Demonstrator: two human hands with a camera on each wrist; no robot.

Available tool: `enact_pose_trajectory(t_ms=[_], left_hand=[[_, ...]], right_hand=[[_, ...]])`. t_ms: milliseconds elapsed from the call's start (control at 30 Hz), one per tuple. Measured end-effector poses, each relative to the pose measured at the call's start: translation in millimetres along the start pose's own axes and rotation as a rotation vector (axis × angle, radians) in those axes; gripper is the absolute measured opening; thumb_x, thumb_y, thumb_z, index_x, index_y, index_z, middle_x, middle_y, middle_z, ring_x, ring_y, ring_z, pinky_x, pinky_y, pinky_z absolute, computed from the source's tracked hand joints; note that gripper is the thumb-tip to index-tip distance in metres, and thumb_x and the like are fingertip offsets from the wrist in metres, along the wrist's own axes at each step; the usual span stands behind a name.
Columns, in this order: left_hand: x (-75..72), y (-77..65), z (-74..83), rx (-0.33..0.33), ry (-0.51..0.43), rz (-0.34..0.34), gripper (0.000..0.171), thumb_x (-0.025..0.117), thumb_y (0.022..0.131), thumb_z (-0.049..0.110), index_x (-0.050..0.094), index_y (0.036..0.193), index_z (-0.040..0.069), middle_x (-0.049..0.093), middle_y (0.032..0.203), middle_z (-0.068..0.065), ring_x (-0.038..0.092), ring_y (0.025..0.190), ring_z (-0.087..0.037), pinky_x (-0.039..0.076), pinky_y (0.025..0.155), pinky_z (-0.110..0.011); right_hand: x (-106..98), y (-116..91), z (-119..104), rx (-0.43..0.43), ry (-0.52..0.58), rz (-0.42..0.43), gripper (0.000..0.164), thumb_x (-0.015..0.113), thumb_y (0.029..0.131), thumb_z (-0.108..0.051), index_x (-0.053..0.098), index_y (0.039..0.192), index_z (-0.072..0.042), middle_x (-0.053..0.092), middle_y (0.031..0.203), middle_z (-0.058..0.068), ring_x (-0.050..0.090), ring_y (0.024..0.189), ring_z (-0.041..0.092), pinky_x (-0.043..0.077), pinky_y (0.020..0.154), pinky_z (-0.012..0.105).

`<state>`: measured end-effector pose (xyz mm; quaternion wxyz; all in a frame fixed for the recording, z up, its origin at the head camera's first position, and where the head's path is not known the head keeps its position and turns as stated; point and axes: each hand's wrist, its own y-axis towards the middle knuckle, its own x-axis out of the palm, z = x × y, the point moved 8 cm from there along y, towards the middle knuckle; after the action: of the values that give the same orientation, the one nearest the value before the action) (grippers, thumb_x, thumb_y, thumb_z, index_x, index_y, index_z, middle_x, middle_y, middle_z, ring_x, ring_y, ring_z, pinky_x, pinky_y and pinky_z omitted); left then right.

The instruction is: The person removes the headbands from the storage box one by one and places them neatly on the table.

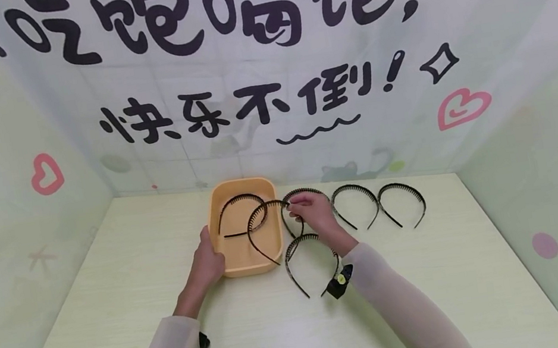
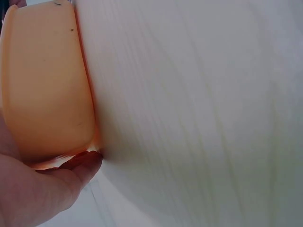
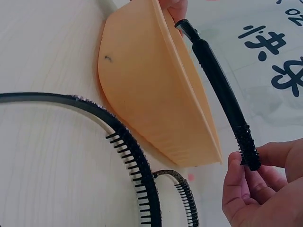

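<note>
My left hand (image 1: pixel 207 263) grips the near left side of an orange plastic bin (image 1: pixel 241 255). In the left wrist view its fingers (image 2: pixel 87 165) lie along the lower edge of the bin's wall (image 2: pixel 49 80). A black toothed headband (image 3: pixel 220 82) is pinched between the thumb and fingers of my right hand (image 1: pixel 317 213). That headband overlaps the bin's right part in the head view, its ends pointing down toward me. Another headband (image 1: pixel 239 197) lies inside the bin.
Several more black headbands lie on the pale table right of the bin: one in front (image 1: pixel 288 263), one partly behind my right hand (image 1: pixel 305 190), and two in the back row (image 1: pixel 354 187). Printed cloth walls (image 1: pixel 234 162) rise around the table.
</note>
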<state>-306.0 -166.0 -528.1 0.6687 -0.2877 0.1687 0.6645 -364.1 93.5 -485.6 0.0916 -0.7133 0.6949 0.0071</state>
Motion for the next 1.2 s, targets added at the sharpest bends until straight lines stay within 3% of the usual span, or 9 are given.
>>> enact_pose_trajectory(t_ms=[200, 467, 700, 1200], left_hand=[[0.2, 1.0, -2.0, -0.014, -0.020, -0.004, 0.077, 0.032, 0.085, -0.009, 0.003, 0.156, 0.001, 0.035, 0.149, -0.035, 0.049, 0.127, -0.042, 0.040, 0.104, -0.055], [0.3, 2.3, -2.4, -0.011, -0.020, -0.001, 0.079, 0.032, 0.083, -0.010, 0.003, 0.156, 0.001, 0.036, 0.148, -0.035, 0.051, 0.123, -0.041, 0.041, 0.103, -0.054], [0.7, 2.6, -3.8, -0.008, -0.020, -0.002, 0.078, 0.033, 0.084, -0.010, 0.004, 0.156, 0.001, 0.038, 0.147, -0.034, 0.052, 0.121, -0.039, 0.042, 0.100, -0.053], [-0.1, 0.7, -4.2, -0.026, -0.021, -0.017, 0.079, 0.032, 0.085, -0.009, 0.001, 0.156, 0.002, 0.033, 0.151, -0.034, 0.047, 0.129, -0.042, 0.039, 0.105, -0.055]], right_hand=[[-11, -2, 4, 0.043, 0.026, -0.005, 0.017, 0.067, 0.092, -0.005, 0.071, 0.107, 0.001, 0.075, 0.098, 0.014, 0.070, 0.077, 0.013, 0.054, 0.089, 0.051], [-27, -9, 15, 0.082, -0.001, -0.015, 0.016, 0.067, 0.093, -0.008, 0.071, 0.107, 0.000, 0.074, 0.099, 0.013, 0.069, 0.079, 0.014, 0.055, 0.086, 0.047], [-48, -13, 31, 0.120, 0.003, -0.015, 0.017, 0.066, 0.093, -0.008, 0.071, 0.107, 0.000, 0.075, 0.095, 0.009, 0.069, 0.079, 0.013, 0.056, 0.077, 0.036], [-93, -25, 57, 0.161, 0.002, 0.005, 0.022, 0.064, 0.095, -0.009, 0.067, 0.113, 0.003, 0.074, 0.096, 0.008, 0.068, 0.081, 0.011, 0.054, 0.070, 0.025]])
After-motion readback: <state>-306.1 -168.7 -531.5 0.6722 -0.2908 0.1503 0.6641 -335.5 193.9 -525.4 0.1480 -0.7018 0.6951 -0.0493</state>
